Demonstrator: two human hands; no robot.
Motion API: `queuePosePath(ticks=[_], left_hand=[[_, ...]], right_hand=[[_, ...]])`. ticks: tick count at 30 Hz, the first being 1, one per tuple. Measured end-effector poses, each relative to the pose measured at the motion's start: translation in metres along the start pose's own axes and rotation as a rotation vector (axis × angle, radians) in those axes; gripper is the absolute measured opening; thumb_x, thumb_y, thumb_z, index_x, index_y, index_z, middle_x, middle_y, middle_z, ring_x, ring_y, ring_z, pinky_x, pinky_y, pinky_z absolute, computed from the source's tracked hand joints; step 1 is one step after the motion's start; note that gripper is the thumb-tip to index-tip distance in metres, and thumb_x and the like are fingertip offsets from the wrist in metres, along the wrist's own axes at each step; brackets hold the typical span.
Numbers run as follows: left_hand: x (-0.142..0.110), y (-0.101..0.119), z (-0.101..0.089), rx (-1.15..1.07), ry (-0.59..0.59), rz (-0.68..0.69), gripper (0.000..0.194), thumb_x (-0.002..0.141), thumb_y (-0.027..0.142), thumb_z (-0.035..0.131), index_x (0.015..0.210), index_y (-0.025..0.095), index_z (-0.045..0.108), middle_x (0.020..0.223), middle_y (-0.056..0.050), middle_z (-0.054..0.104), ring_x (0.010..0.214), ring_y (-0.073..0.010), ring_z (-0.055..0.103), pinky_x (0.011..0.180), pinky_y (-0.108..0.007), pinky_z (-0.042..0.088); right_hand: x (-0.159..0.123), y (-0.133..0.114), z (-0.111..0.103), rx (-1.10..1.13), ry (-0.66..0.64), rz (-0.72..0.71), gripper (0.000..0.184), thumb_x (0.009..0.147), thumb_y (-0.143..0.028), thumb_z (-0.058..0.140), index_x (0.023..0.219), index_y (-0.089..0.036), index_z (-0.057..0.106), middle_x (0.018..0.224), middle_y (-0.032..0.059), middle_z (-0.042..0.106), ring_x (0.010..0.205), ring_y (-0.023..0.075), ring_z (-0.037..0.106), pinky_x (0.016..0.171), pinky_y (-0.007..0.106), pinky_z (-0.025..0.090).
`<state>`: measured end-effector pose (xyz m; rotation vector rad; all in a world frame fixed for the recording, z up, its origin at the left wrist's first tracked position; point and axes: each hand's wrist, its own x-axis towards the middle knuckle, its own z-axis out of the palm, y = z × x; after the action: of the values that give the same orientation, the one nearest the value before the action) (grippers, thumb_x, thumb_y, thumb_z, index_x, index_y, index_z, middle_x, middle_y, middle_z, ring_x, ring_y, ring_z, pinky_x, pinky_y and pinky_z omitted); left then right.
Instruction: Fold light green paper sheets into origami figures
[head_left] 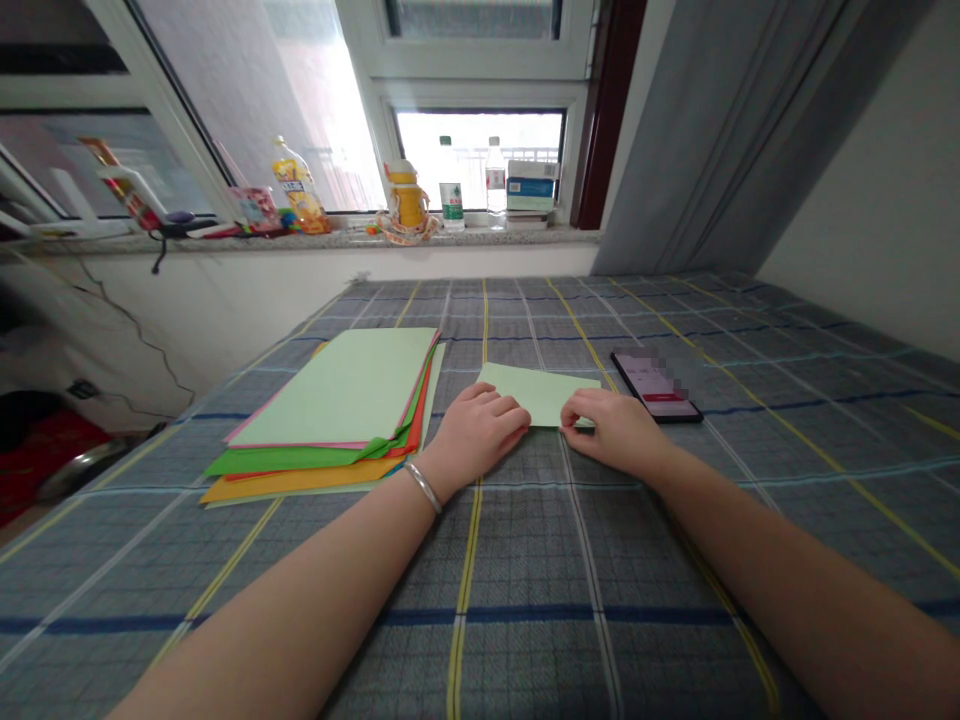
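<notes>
A light green sheet of paper [541, 392] lies on the plaid cloth between my hands and looks folded into a narrow strip. My left hand [486, 428], with a silver bangle at the wrist, presses its curled fingers on the paper's left part. At the near right edge, the thumb and fingers of my right hand [611, 428] pinch the paper. The fingertips of the left hand are partly hidden. Left of my hands is a stack of coloured paper [341, 385], light green on top with pink, green, red and orange edges below.
A phone [658, 388] with its screen lit lies right of my right hand. The plaid cloth [525, 560] covers the whole surface. Along the windowsill [345, 240] stand an orange drink bottle [298, 190], a yellow container [407, 200], clear bottles [495, 180] and boxes [531, 190].
</notes>
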<state>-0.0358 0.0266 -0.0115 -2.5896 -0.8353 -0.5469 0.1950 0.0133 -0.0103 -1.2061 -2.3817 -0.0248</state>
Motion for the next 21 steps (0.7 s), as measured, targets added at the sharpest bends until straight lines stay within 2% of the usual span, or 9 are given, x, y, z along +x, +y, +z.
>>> queuePosePath(ticks=[7, 11, 16, 21], left_hand=[[0.004, 0.007, 0.004, -0.035, 0.019, 0.006, 0.020, 0.092, 0.030, 0.047, 0.081, 0.019, 0.059, 0.076, -0.001, 0.062, 0.075, -0.0153, 0.056, 0.083, -0.032, 0.039], [0.002, 0.003, 0.003, -0.035, 0.010, 0.000, 0.019, 0.091, 0.029, 0.049, 0.079, 0.019, 0.060, 0.076, 0.000, 0.063, 0.076, -0.0159, 0.056, 0.082, -0.033, 0.039], [-0.003, -0.007, 0.001, 0.027, 0.011, -0.077, 0.018, 0.090, 0.026, 0.050, 0.077, 0.020, 0.060, 0.074, -0.001, 0.064, 0.077, -0.0171, 0.056, 0.093, -0.039, 0.036], [-0.002, -0.005, 0.001, -0.017, 0.043, -0.063, 0.013, 0.091, 0.027, 0.050, 0.087, 0.022, 0.062, 0.080, 0.000, 0.065, 0.082, -0.0169, 0.057, 0.099, -0.042, 0.033]], right_hand=[[0.004, -0.018, 0.010, -0.056, 0.015, -0.088, 0.007, 0.082, -0.021, 0.055, 0.077, -0.022, 0.060, 0.082, 0.0000, 0.065, 0.080, 0.0159, 0.058, 0.069, 0.027, 0.038], [0.003, -0.012, 0.010, -0.030, 0.022, -0.109, 0.008, 0.081, -0.019, 0.056, 0.075, -0.022, 0.060, 0.080, 0.0005, 0.065, 0.080, 0.0160, 0.058, 0.070, 0.027, 0.039], [0.001, 0.003, 0.005, 0.069, 0.045, -0.070, 0.006, 0.078, -0.018, 0.059, 0.074, -0.022, 0.060, 0.082, 0.0006, 0.065, 0.080, 0.0163, 0.059, 0.072, 0.027, 0.041], [0.000, 0.004, 0.005, 0.120, 0.038, -0.042, 0.006, 0.078, -0.018, 0.060, 0.075, -0.023, 0.060, 0.082, -0.0004, 0.066, 0.081, 0.0163, 0.060, 0.075, 0.028, 0.043]])
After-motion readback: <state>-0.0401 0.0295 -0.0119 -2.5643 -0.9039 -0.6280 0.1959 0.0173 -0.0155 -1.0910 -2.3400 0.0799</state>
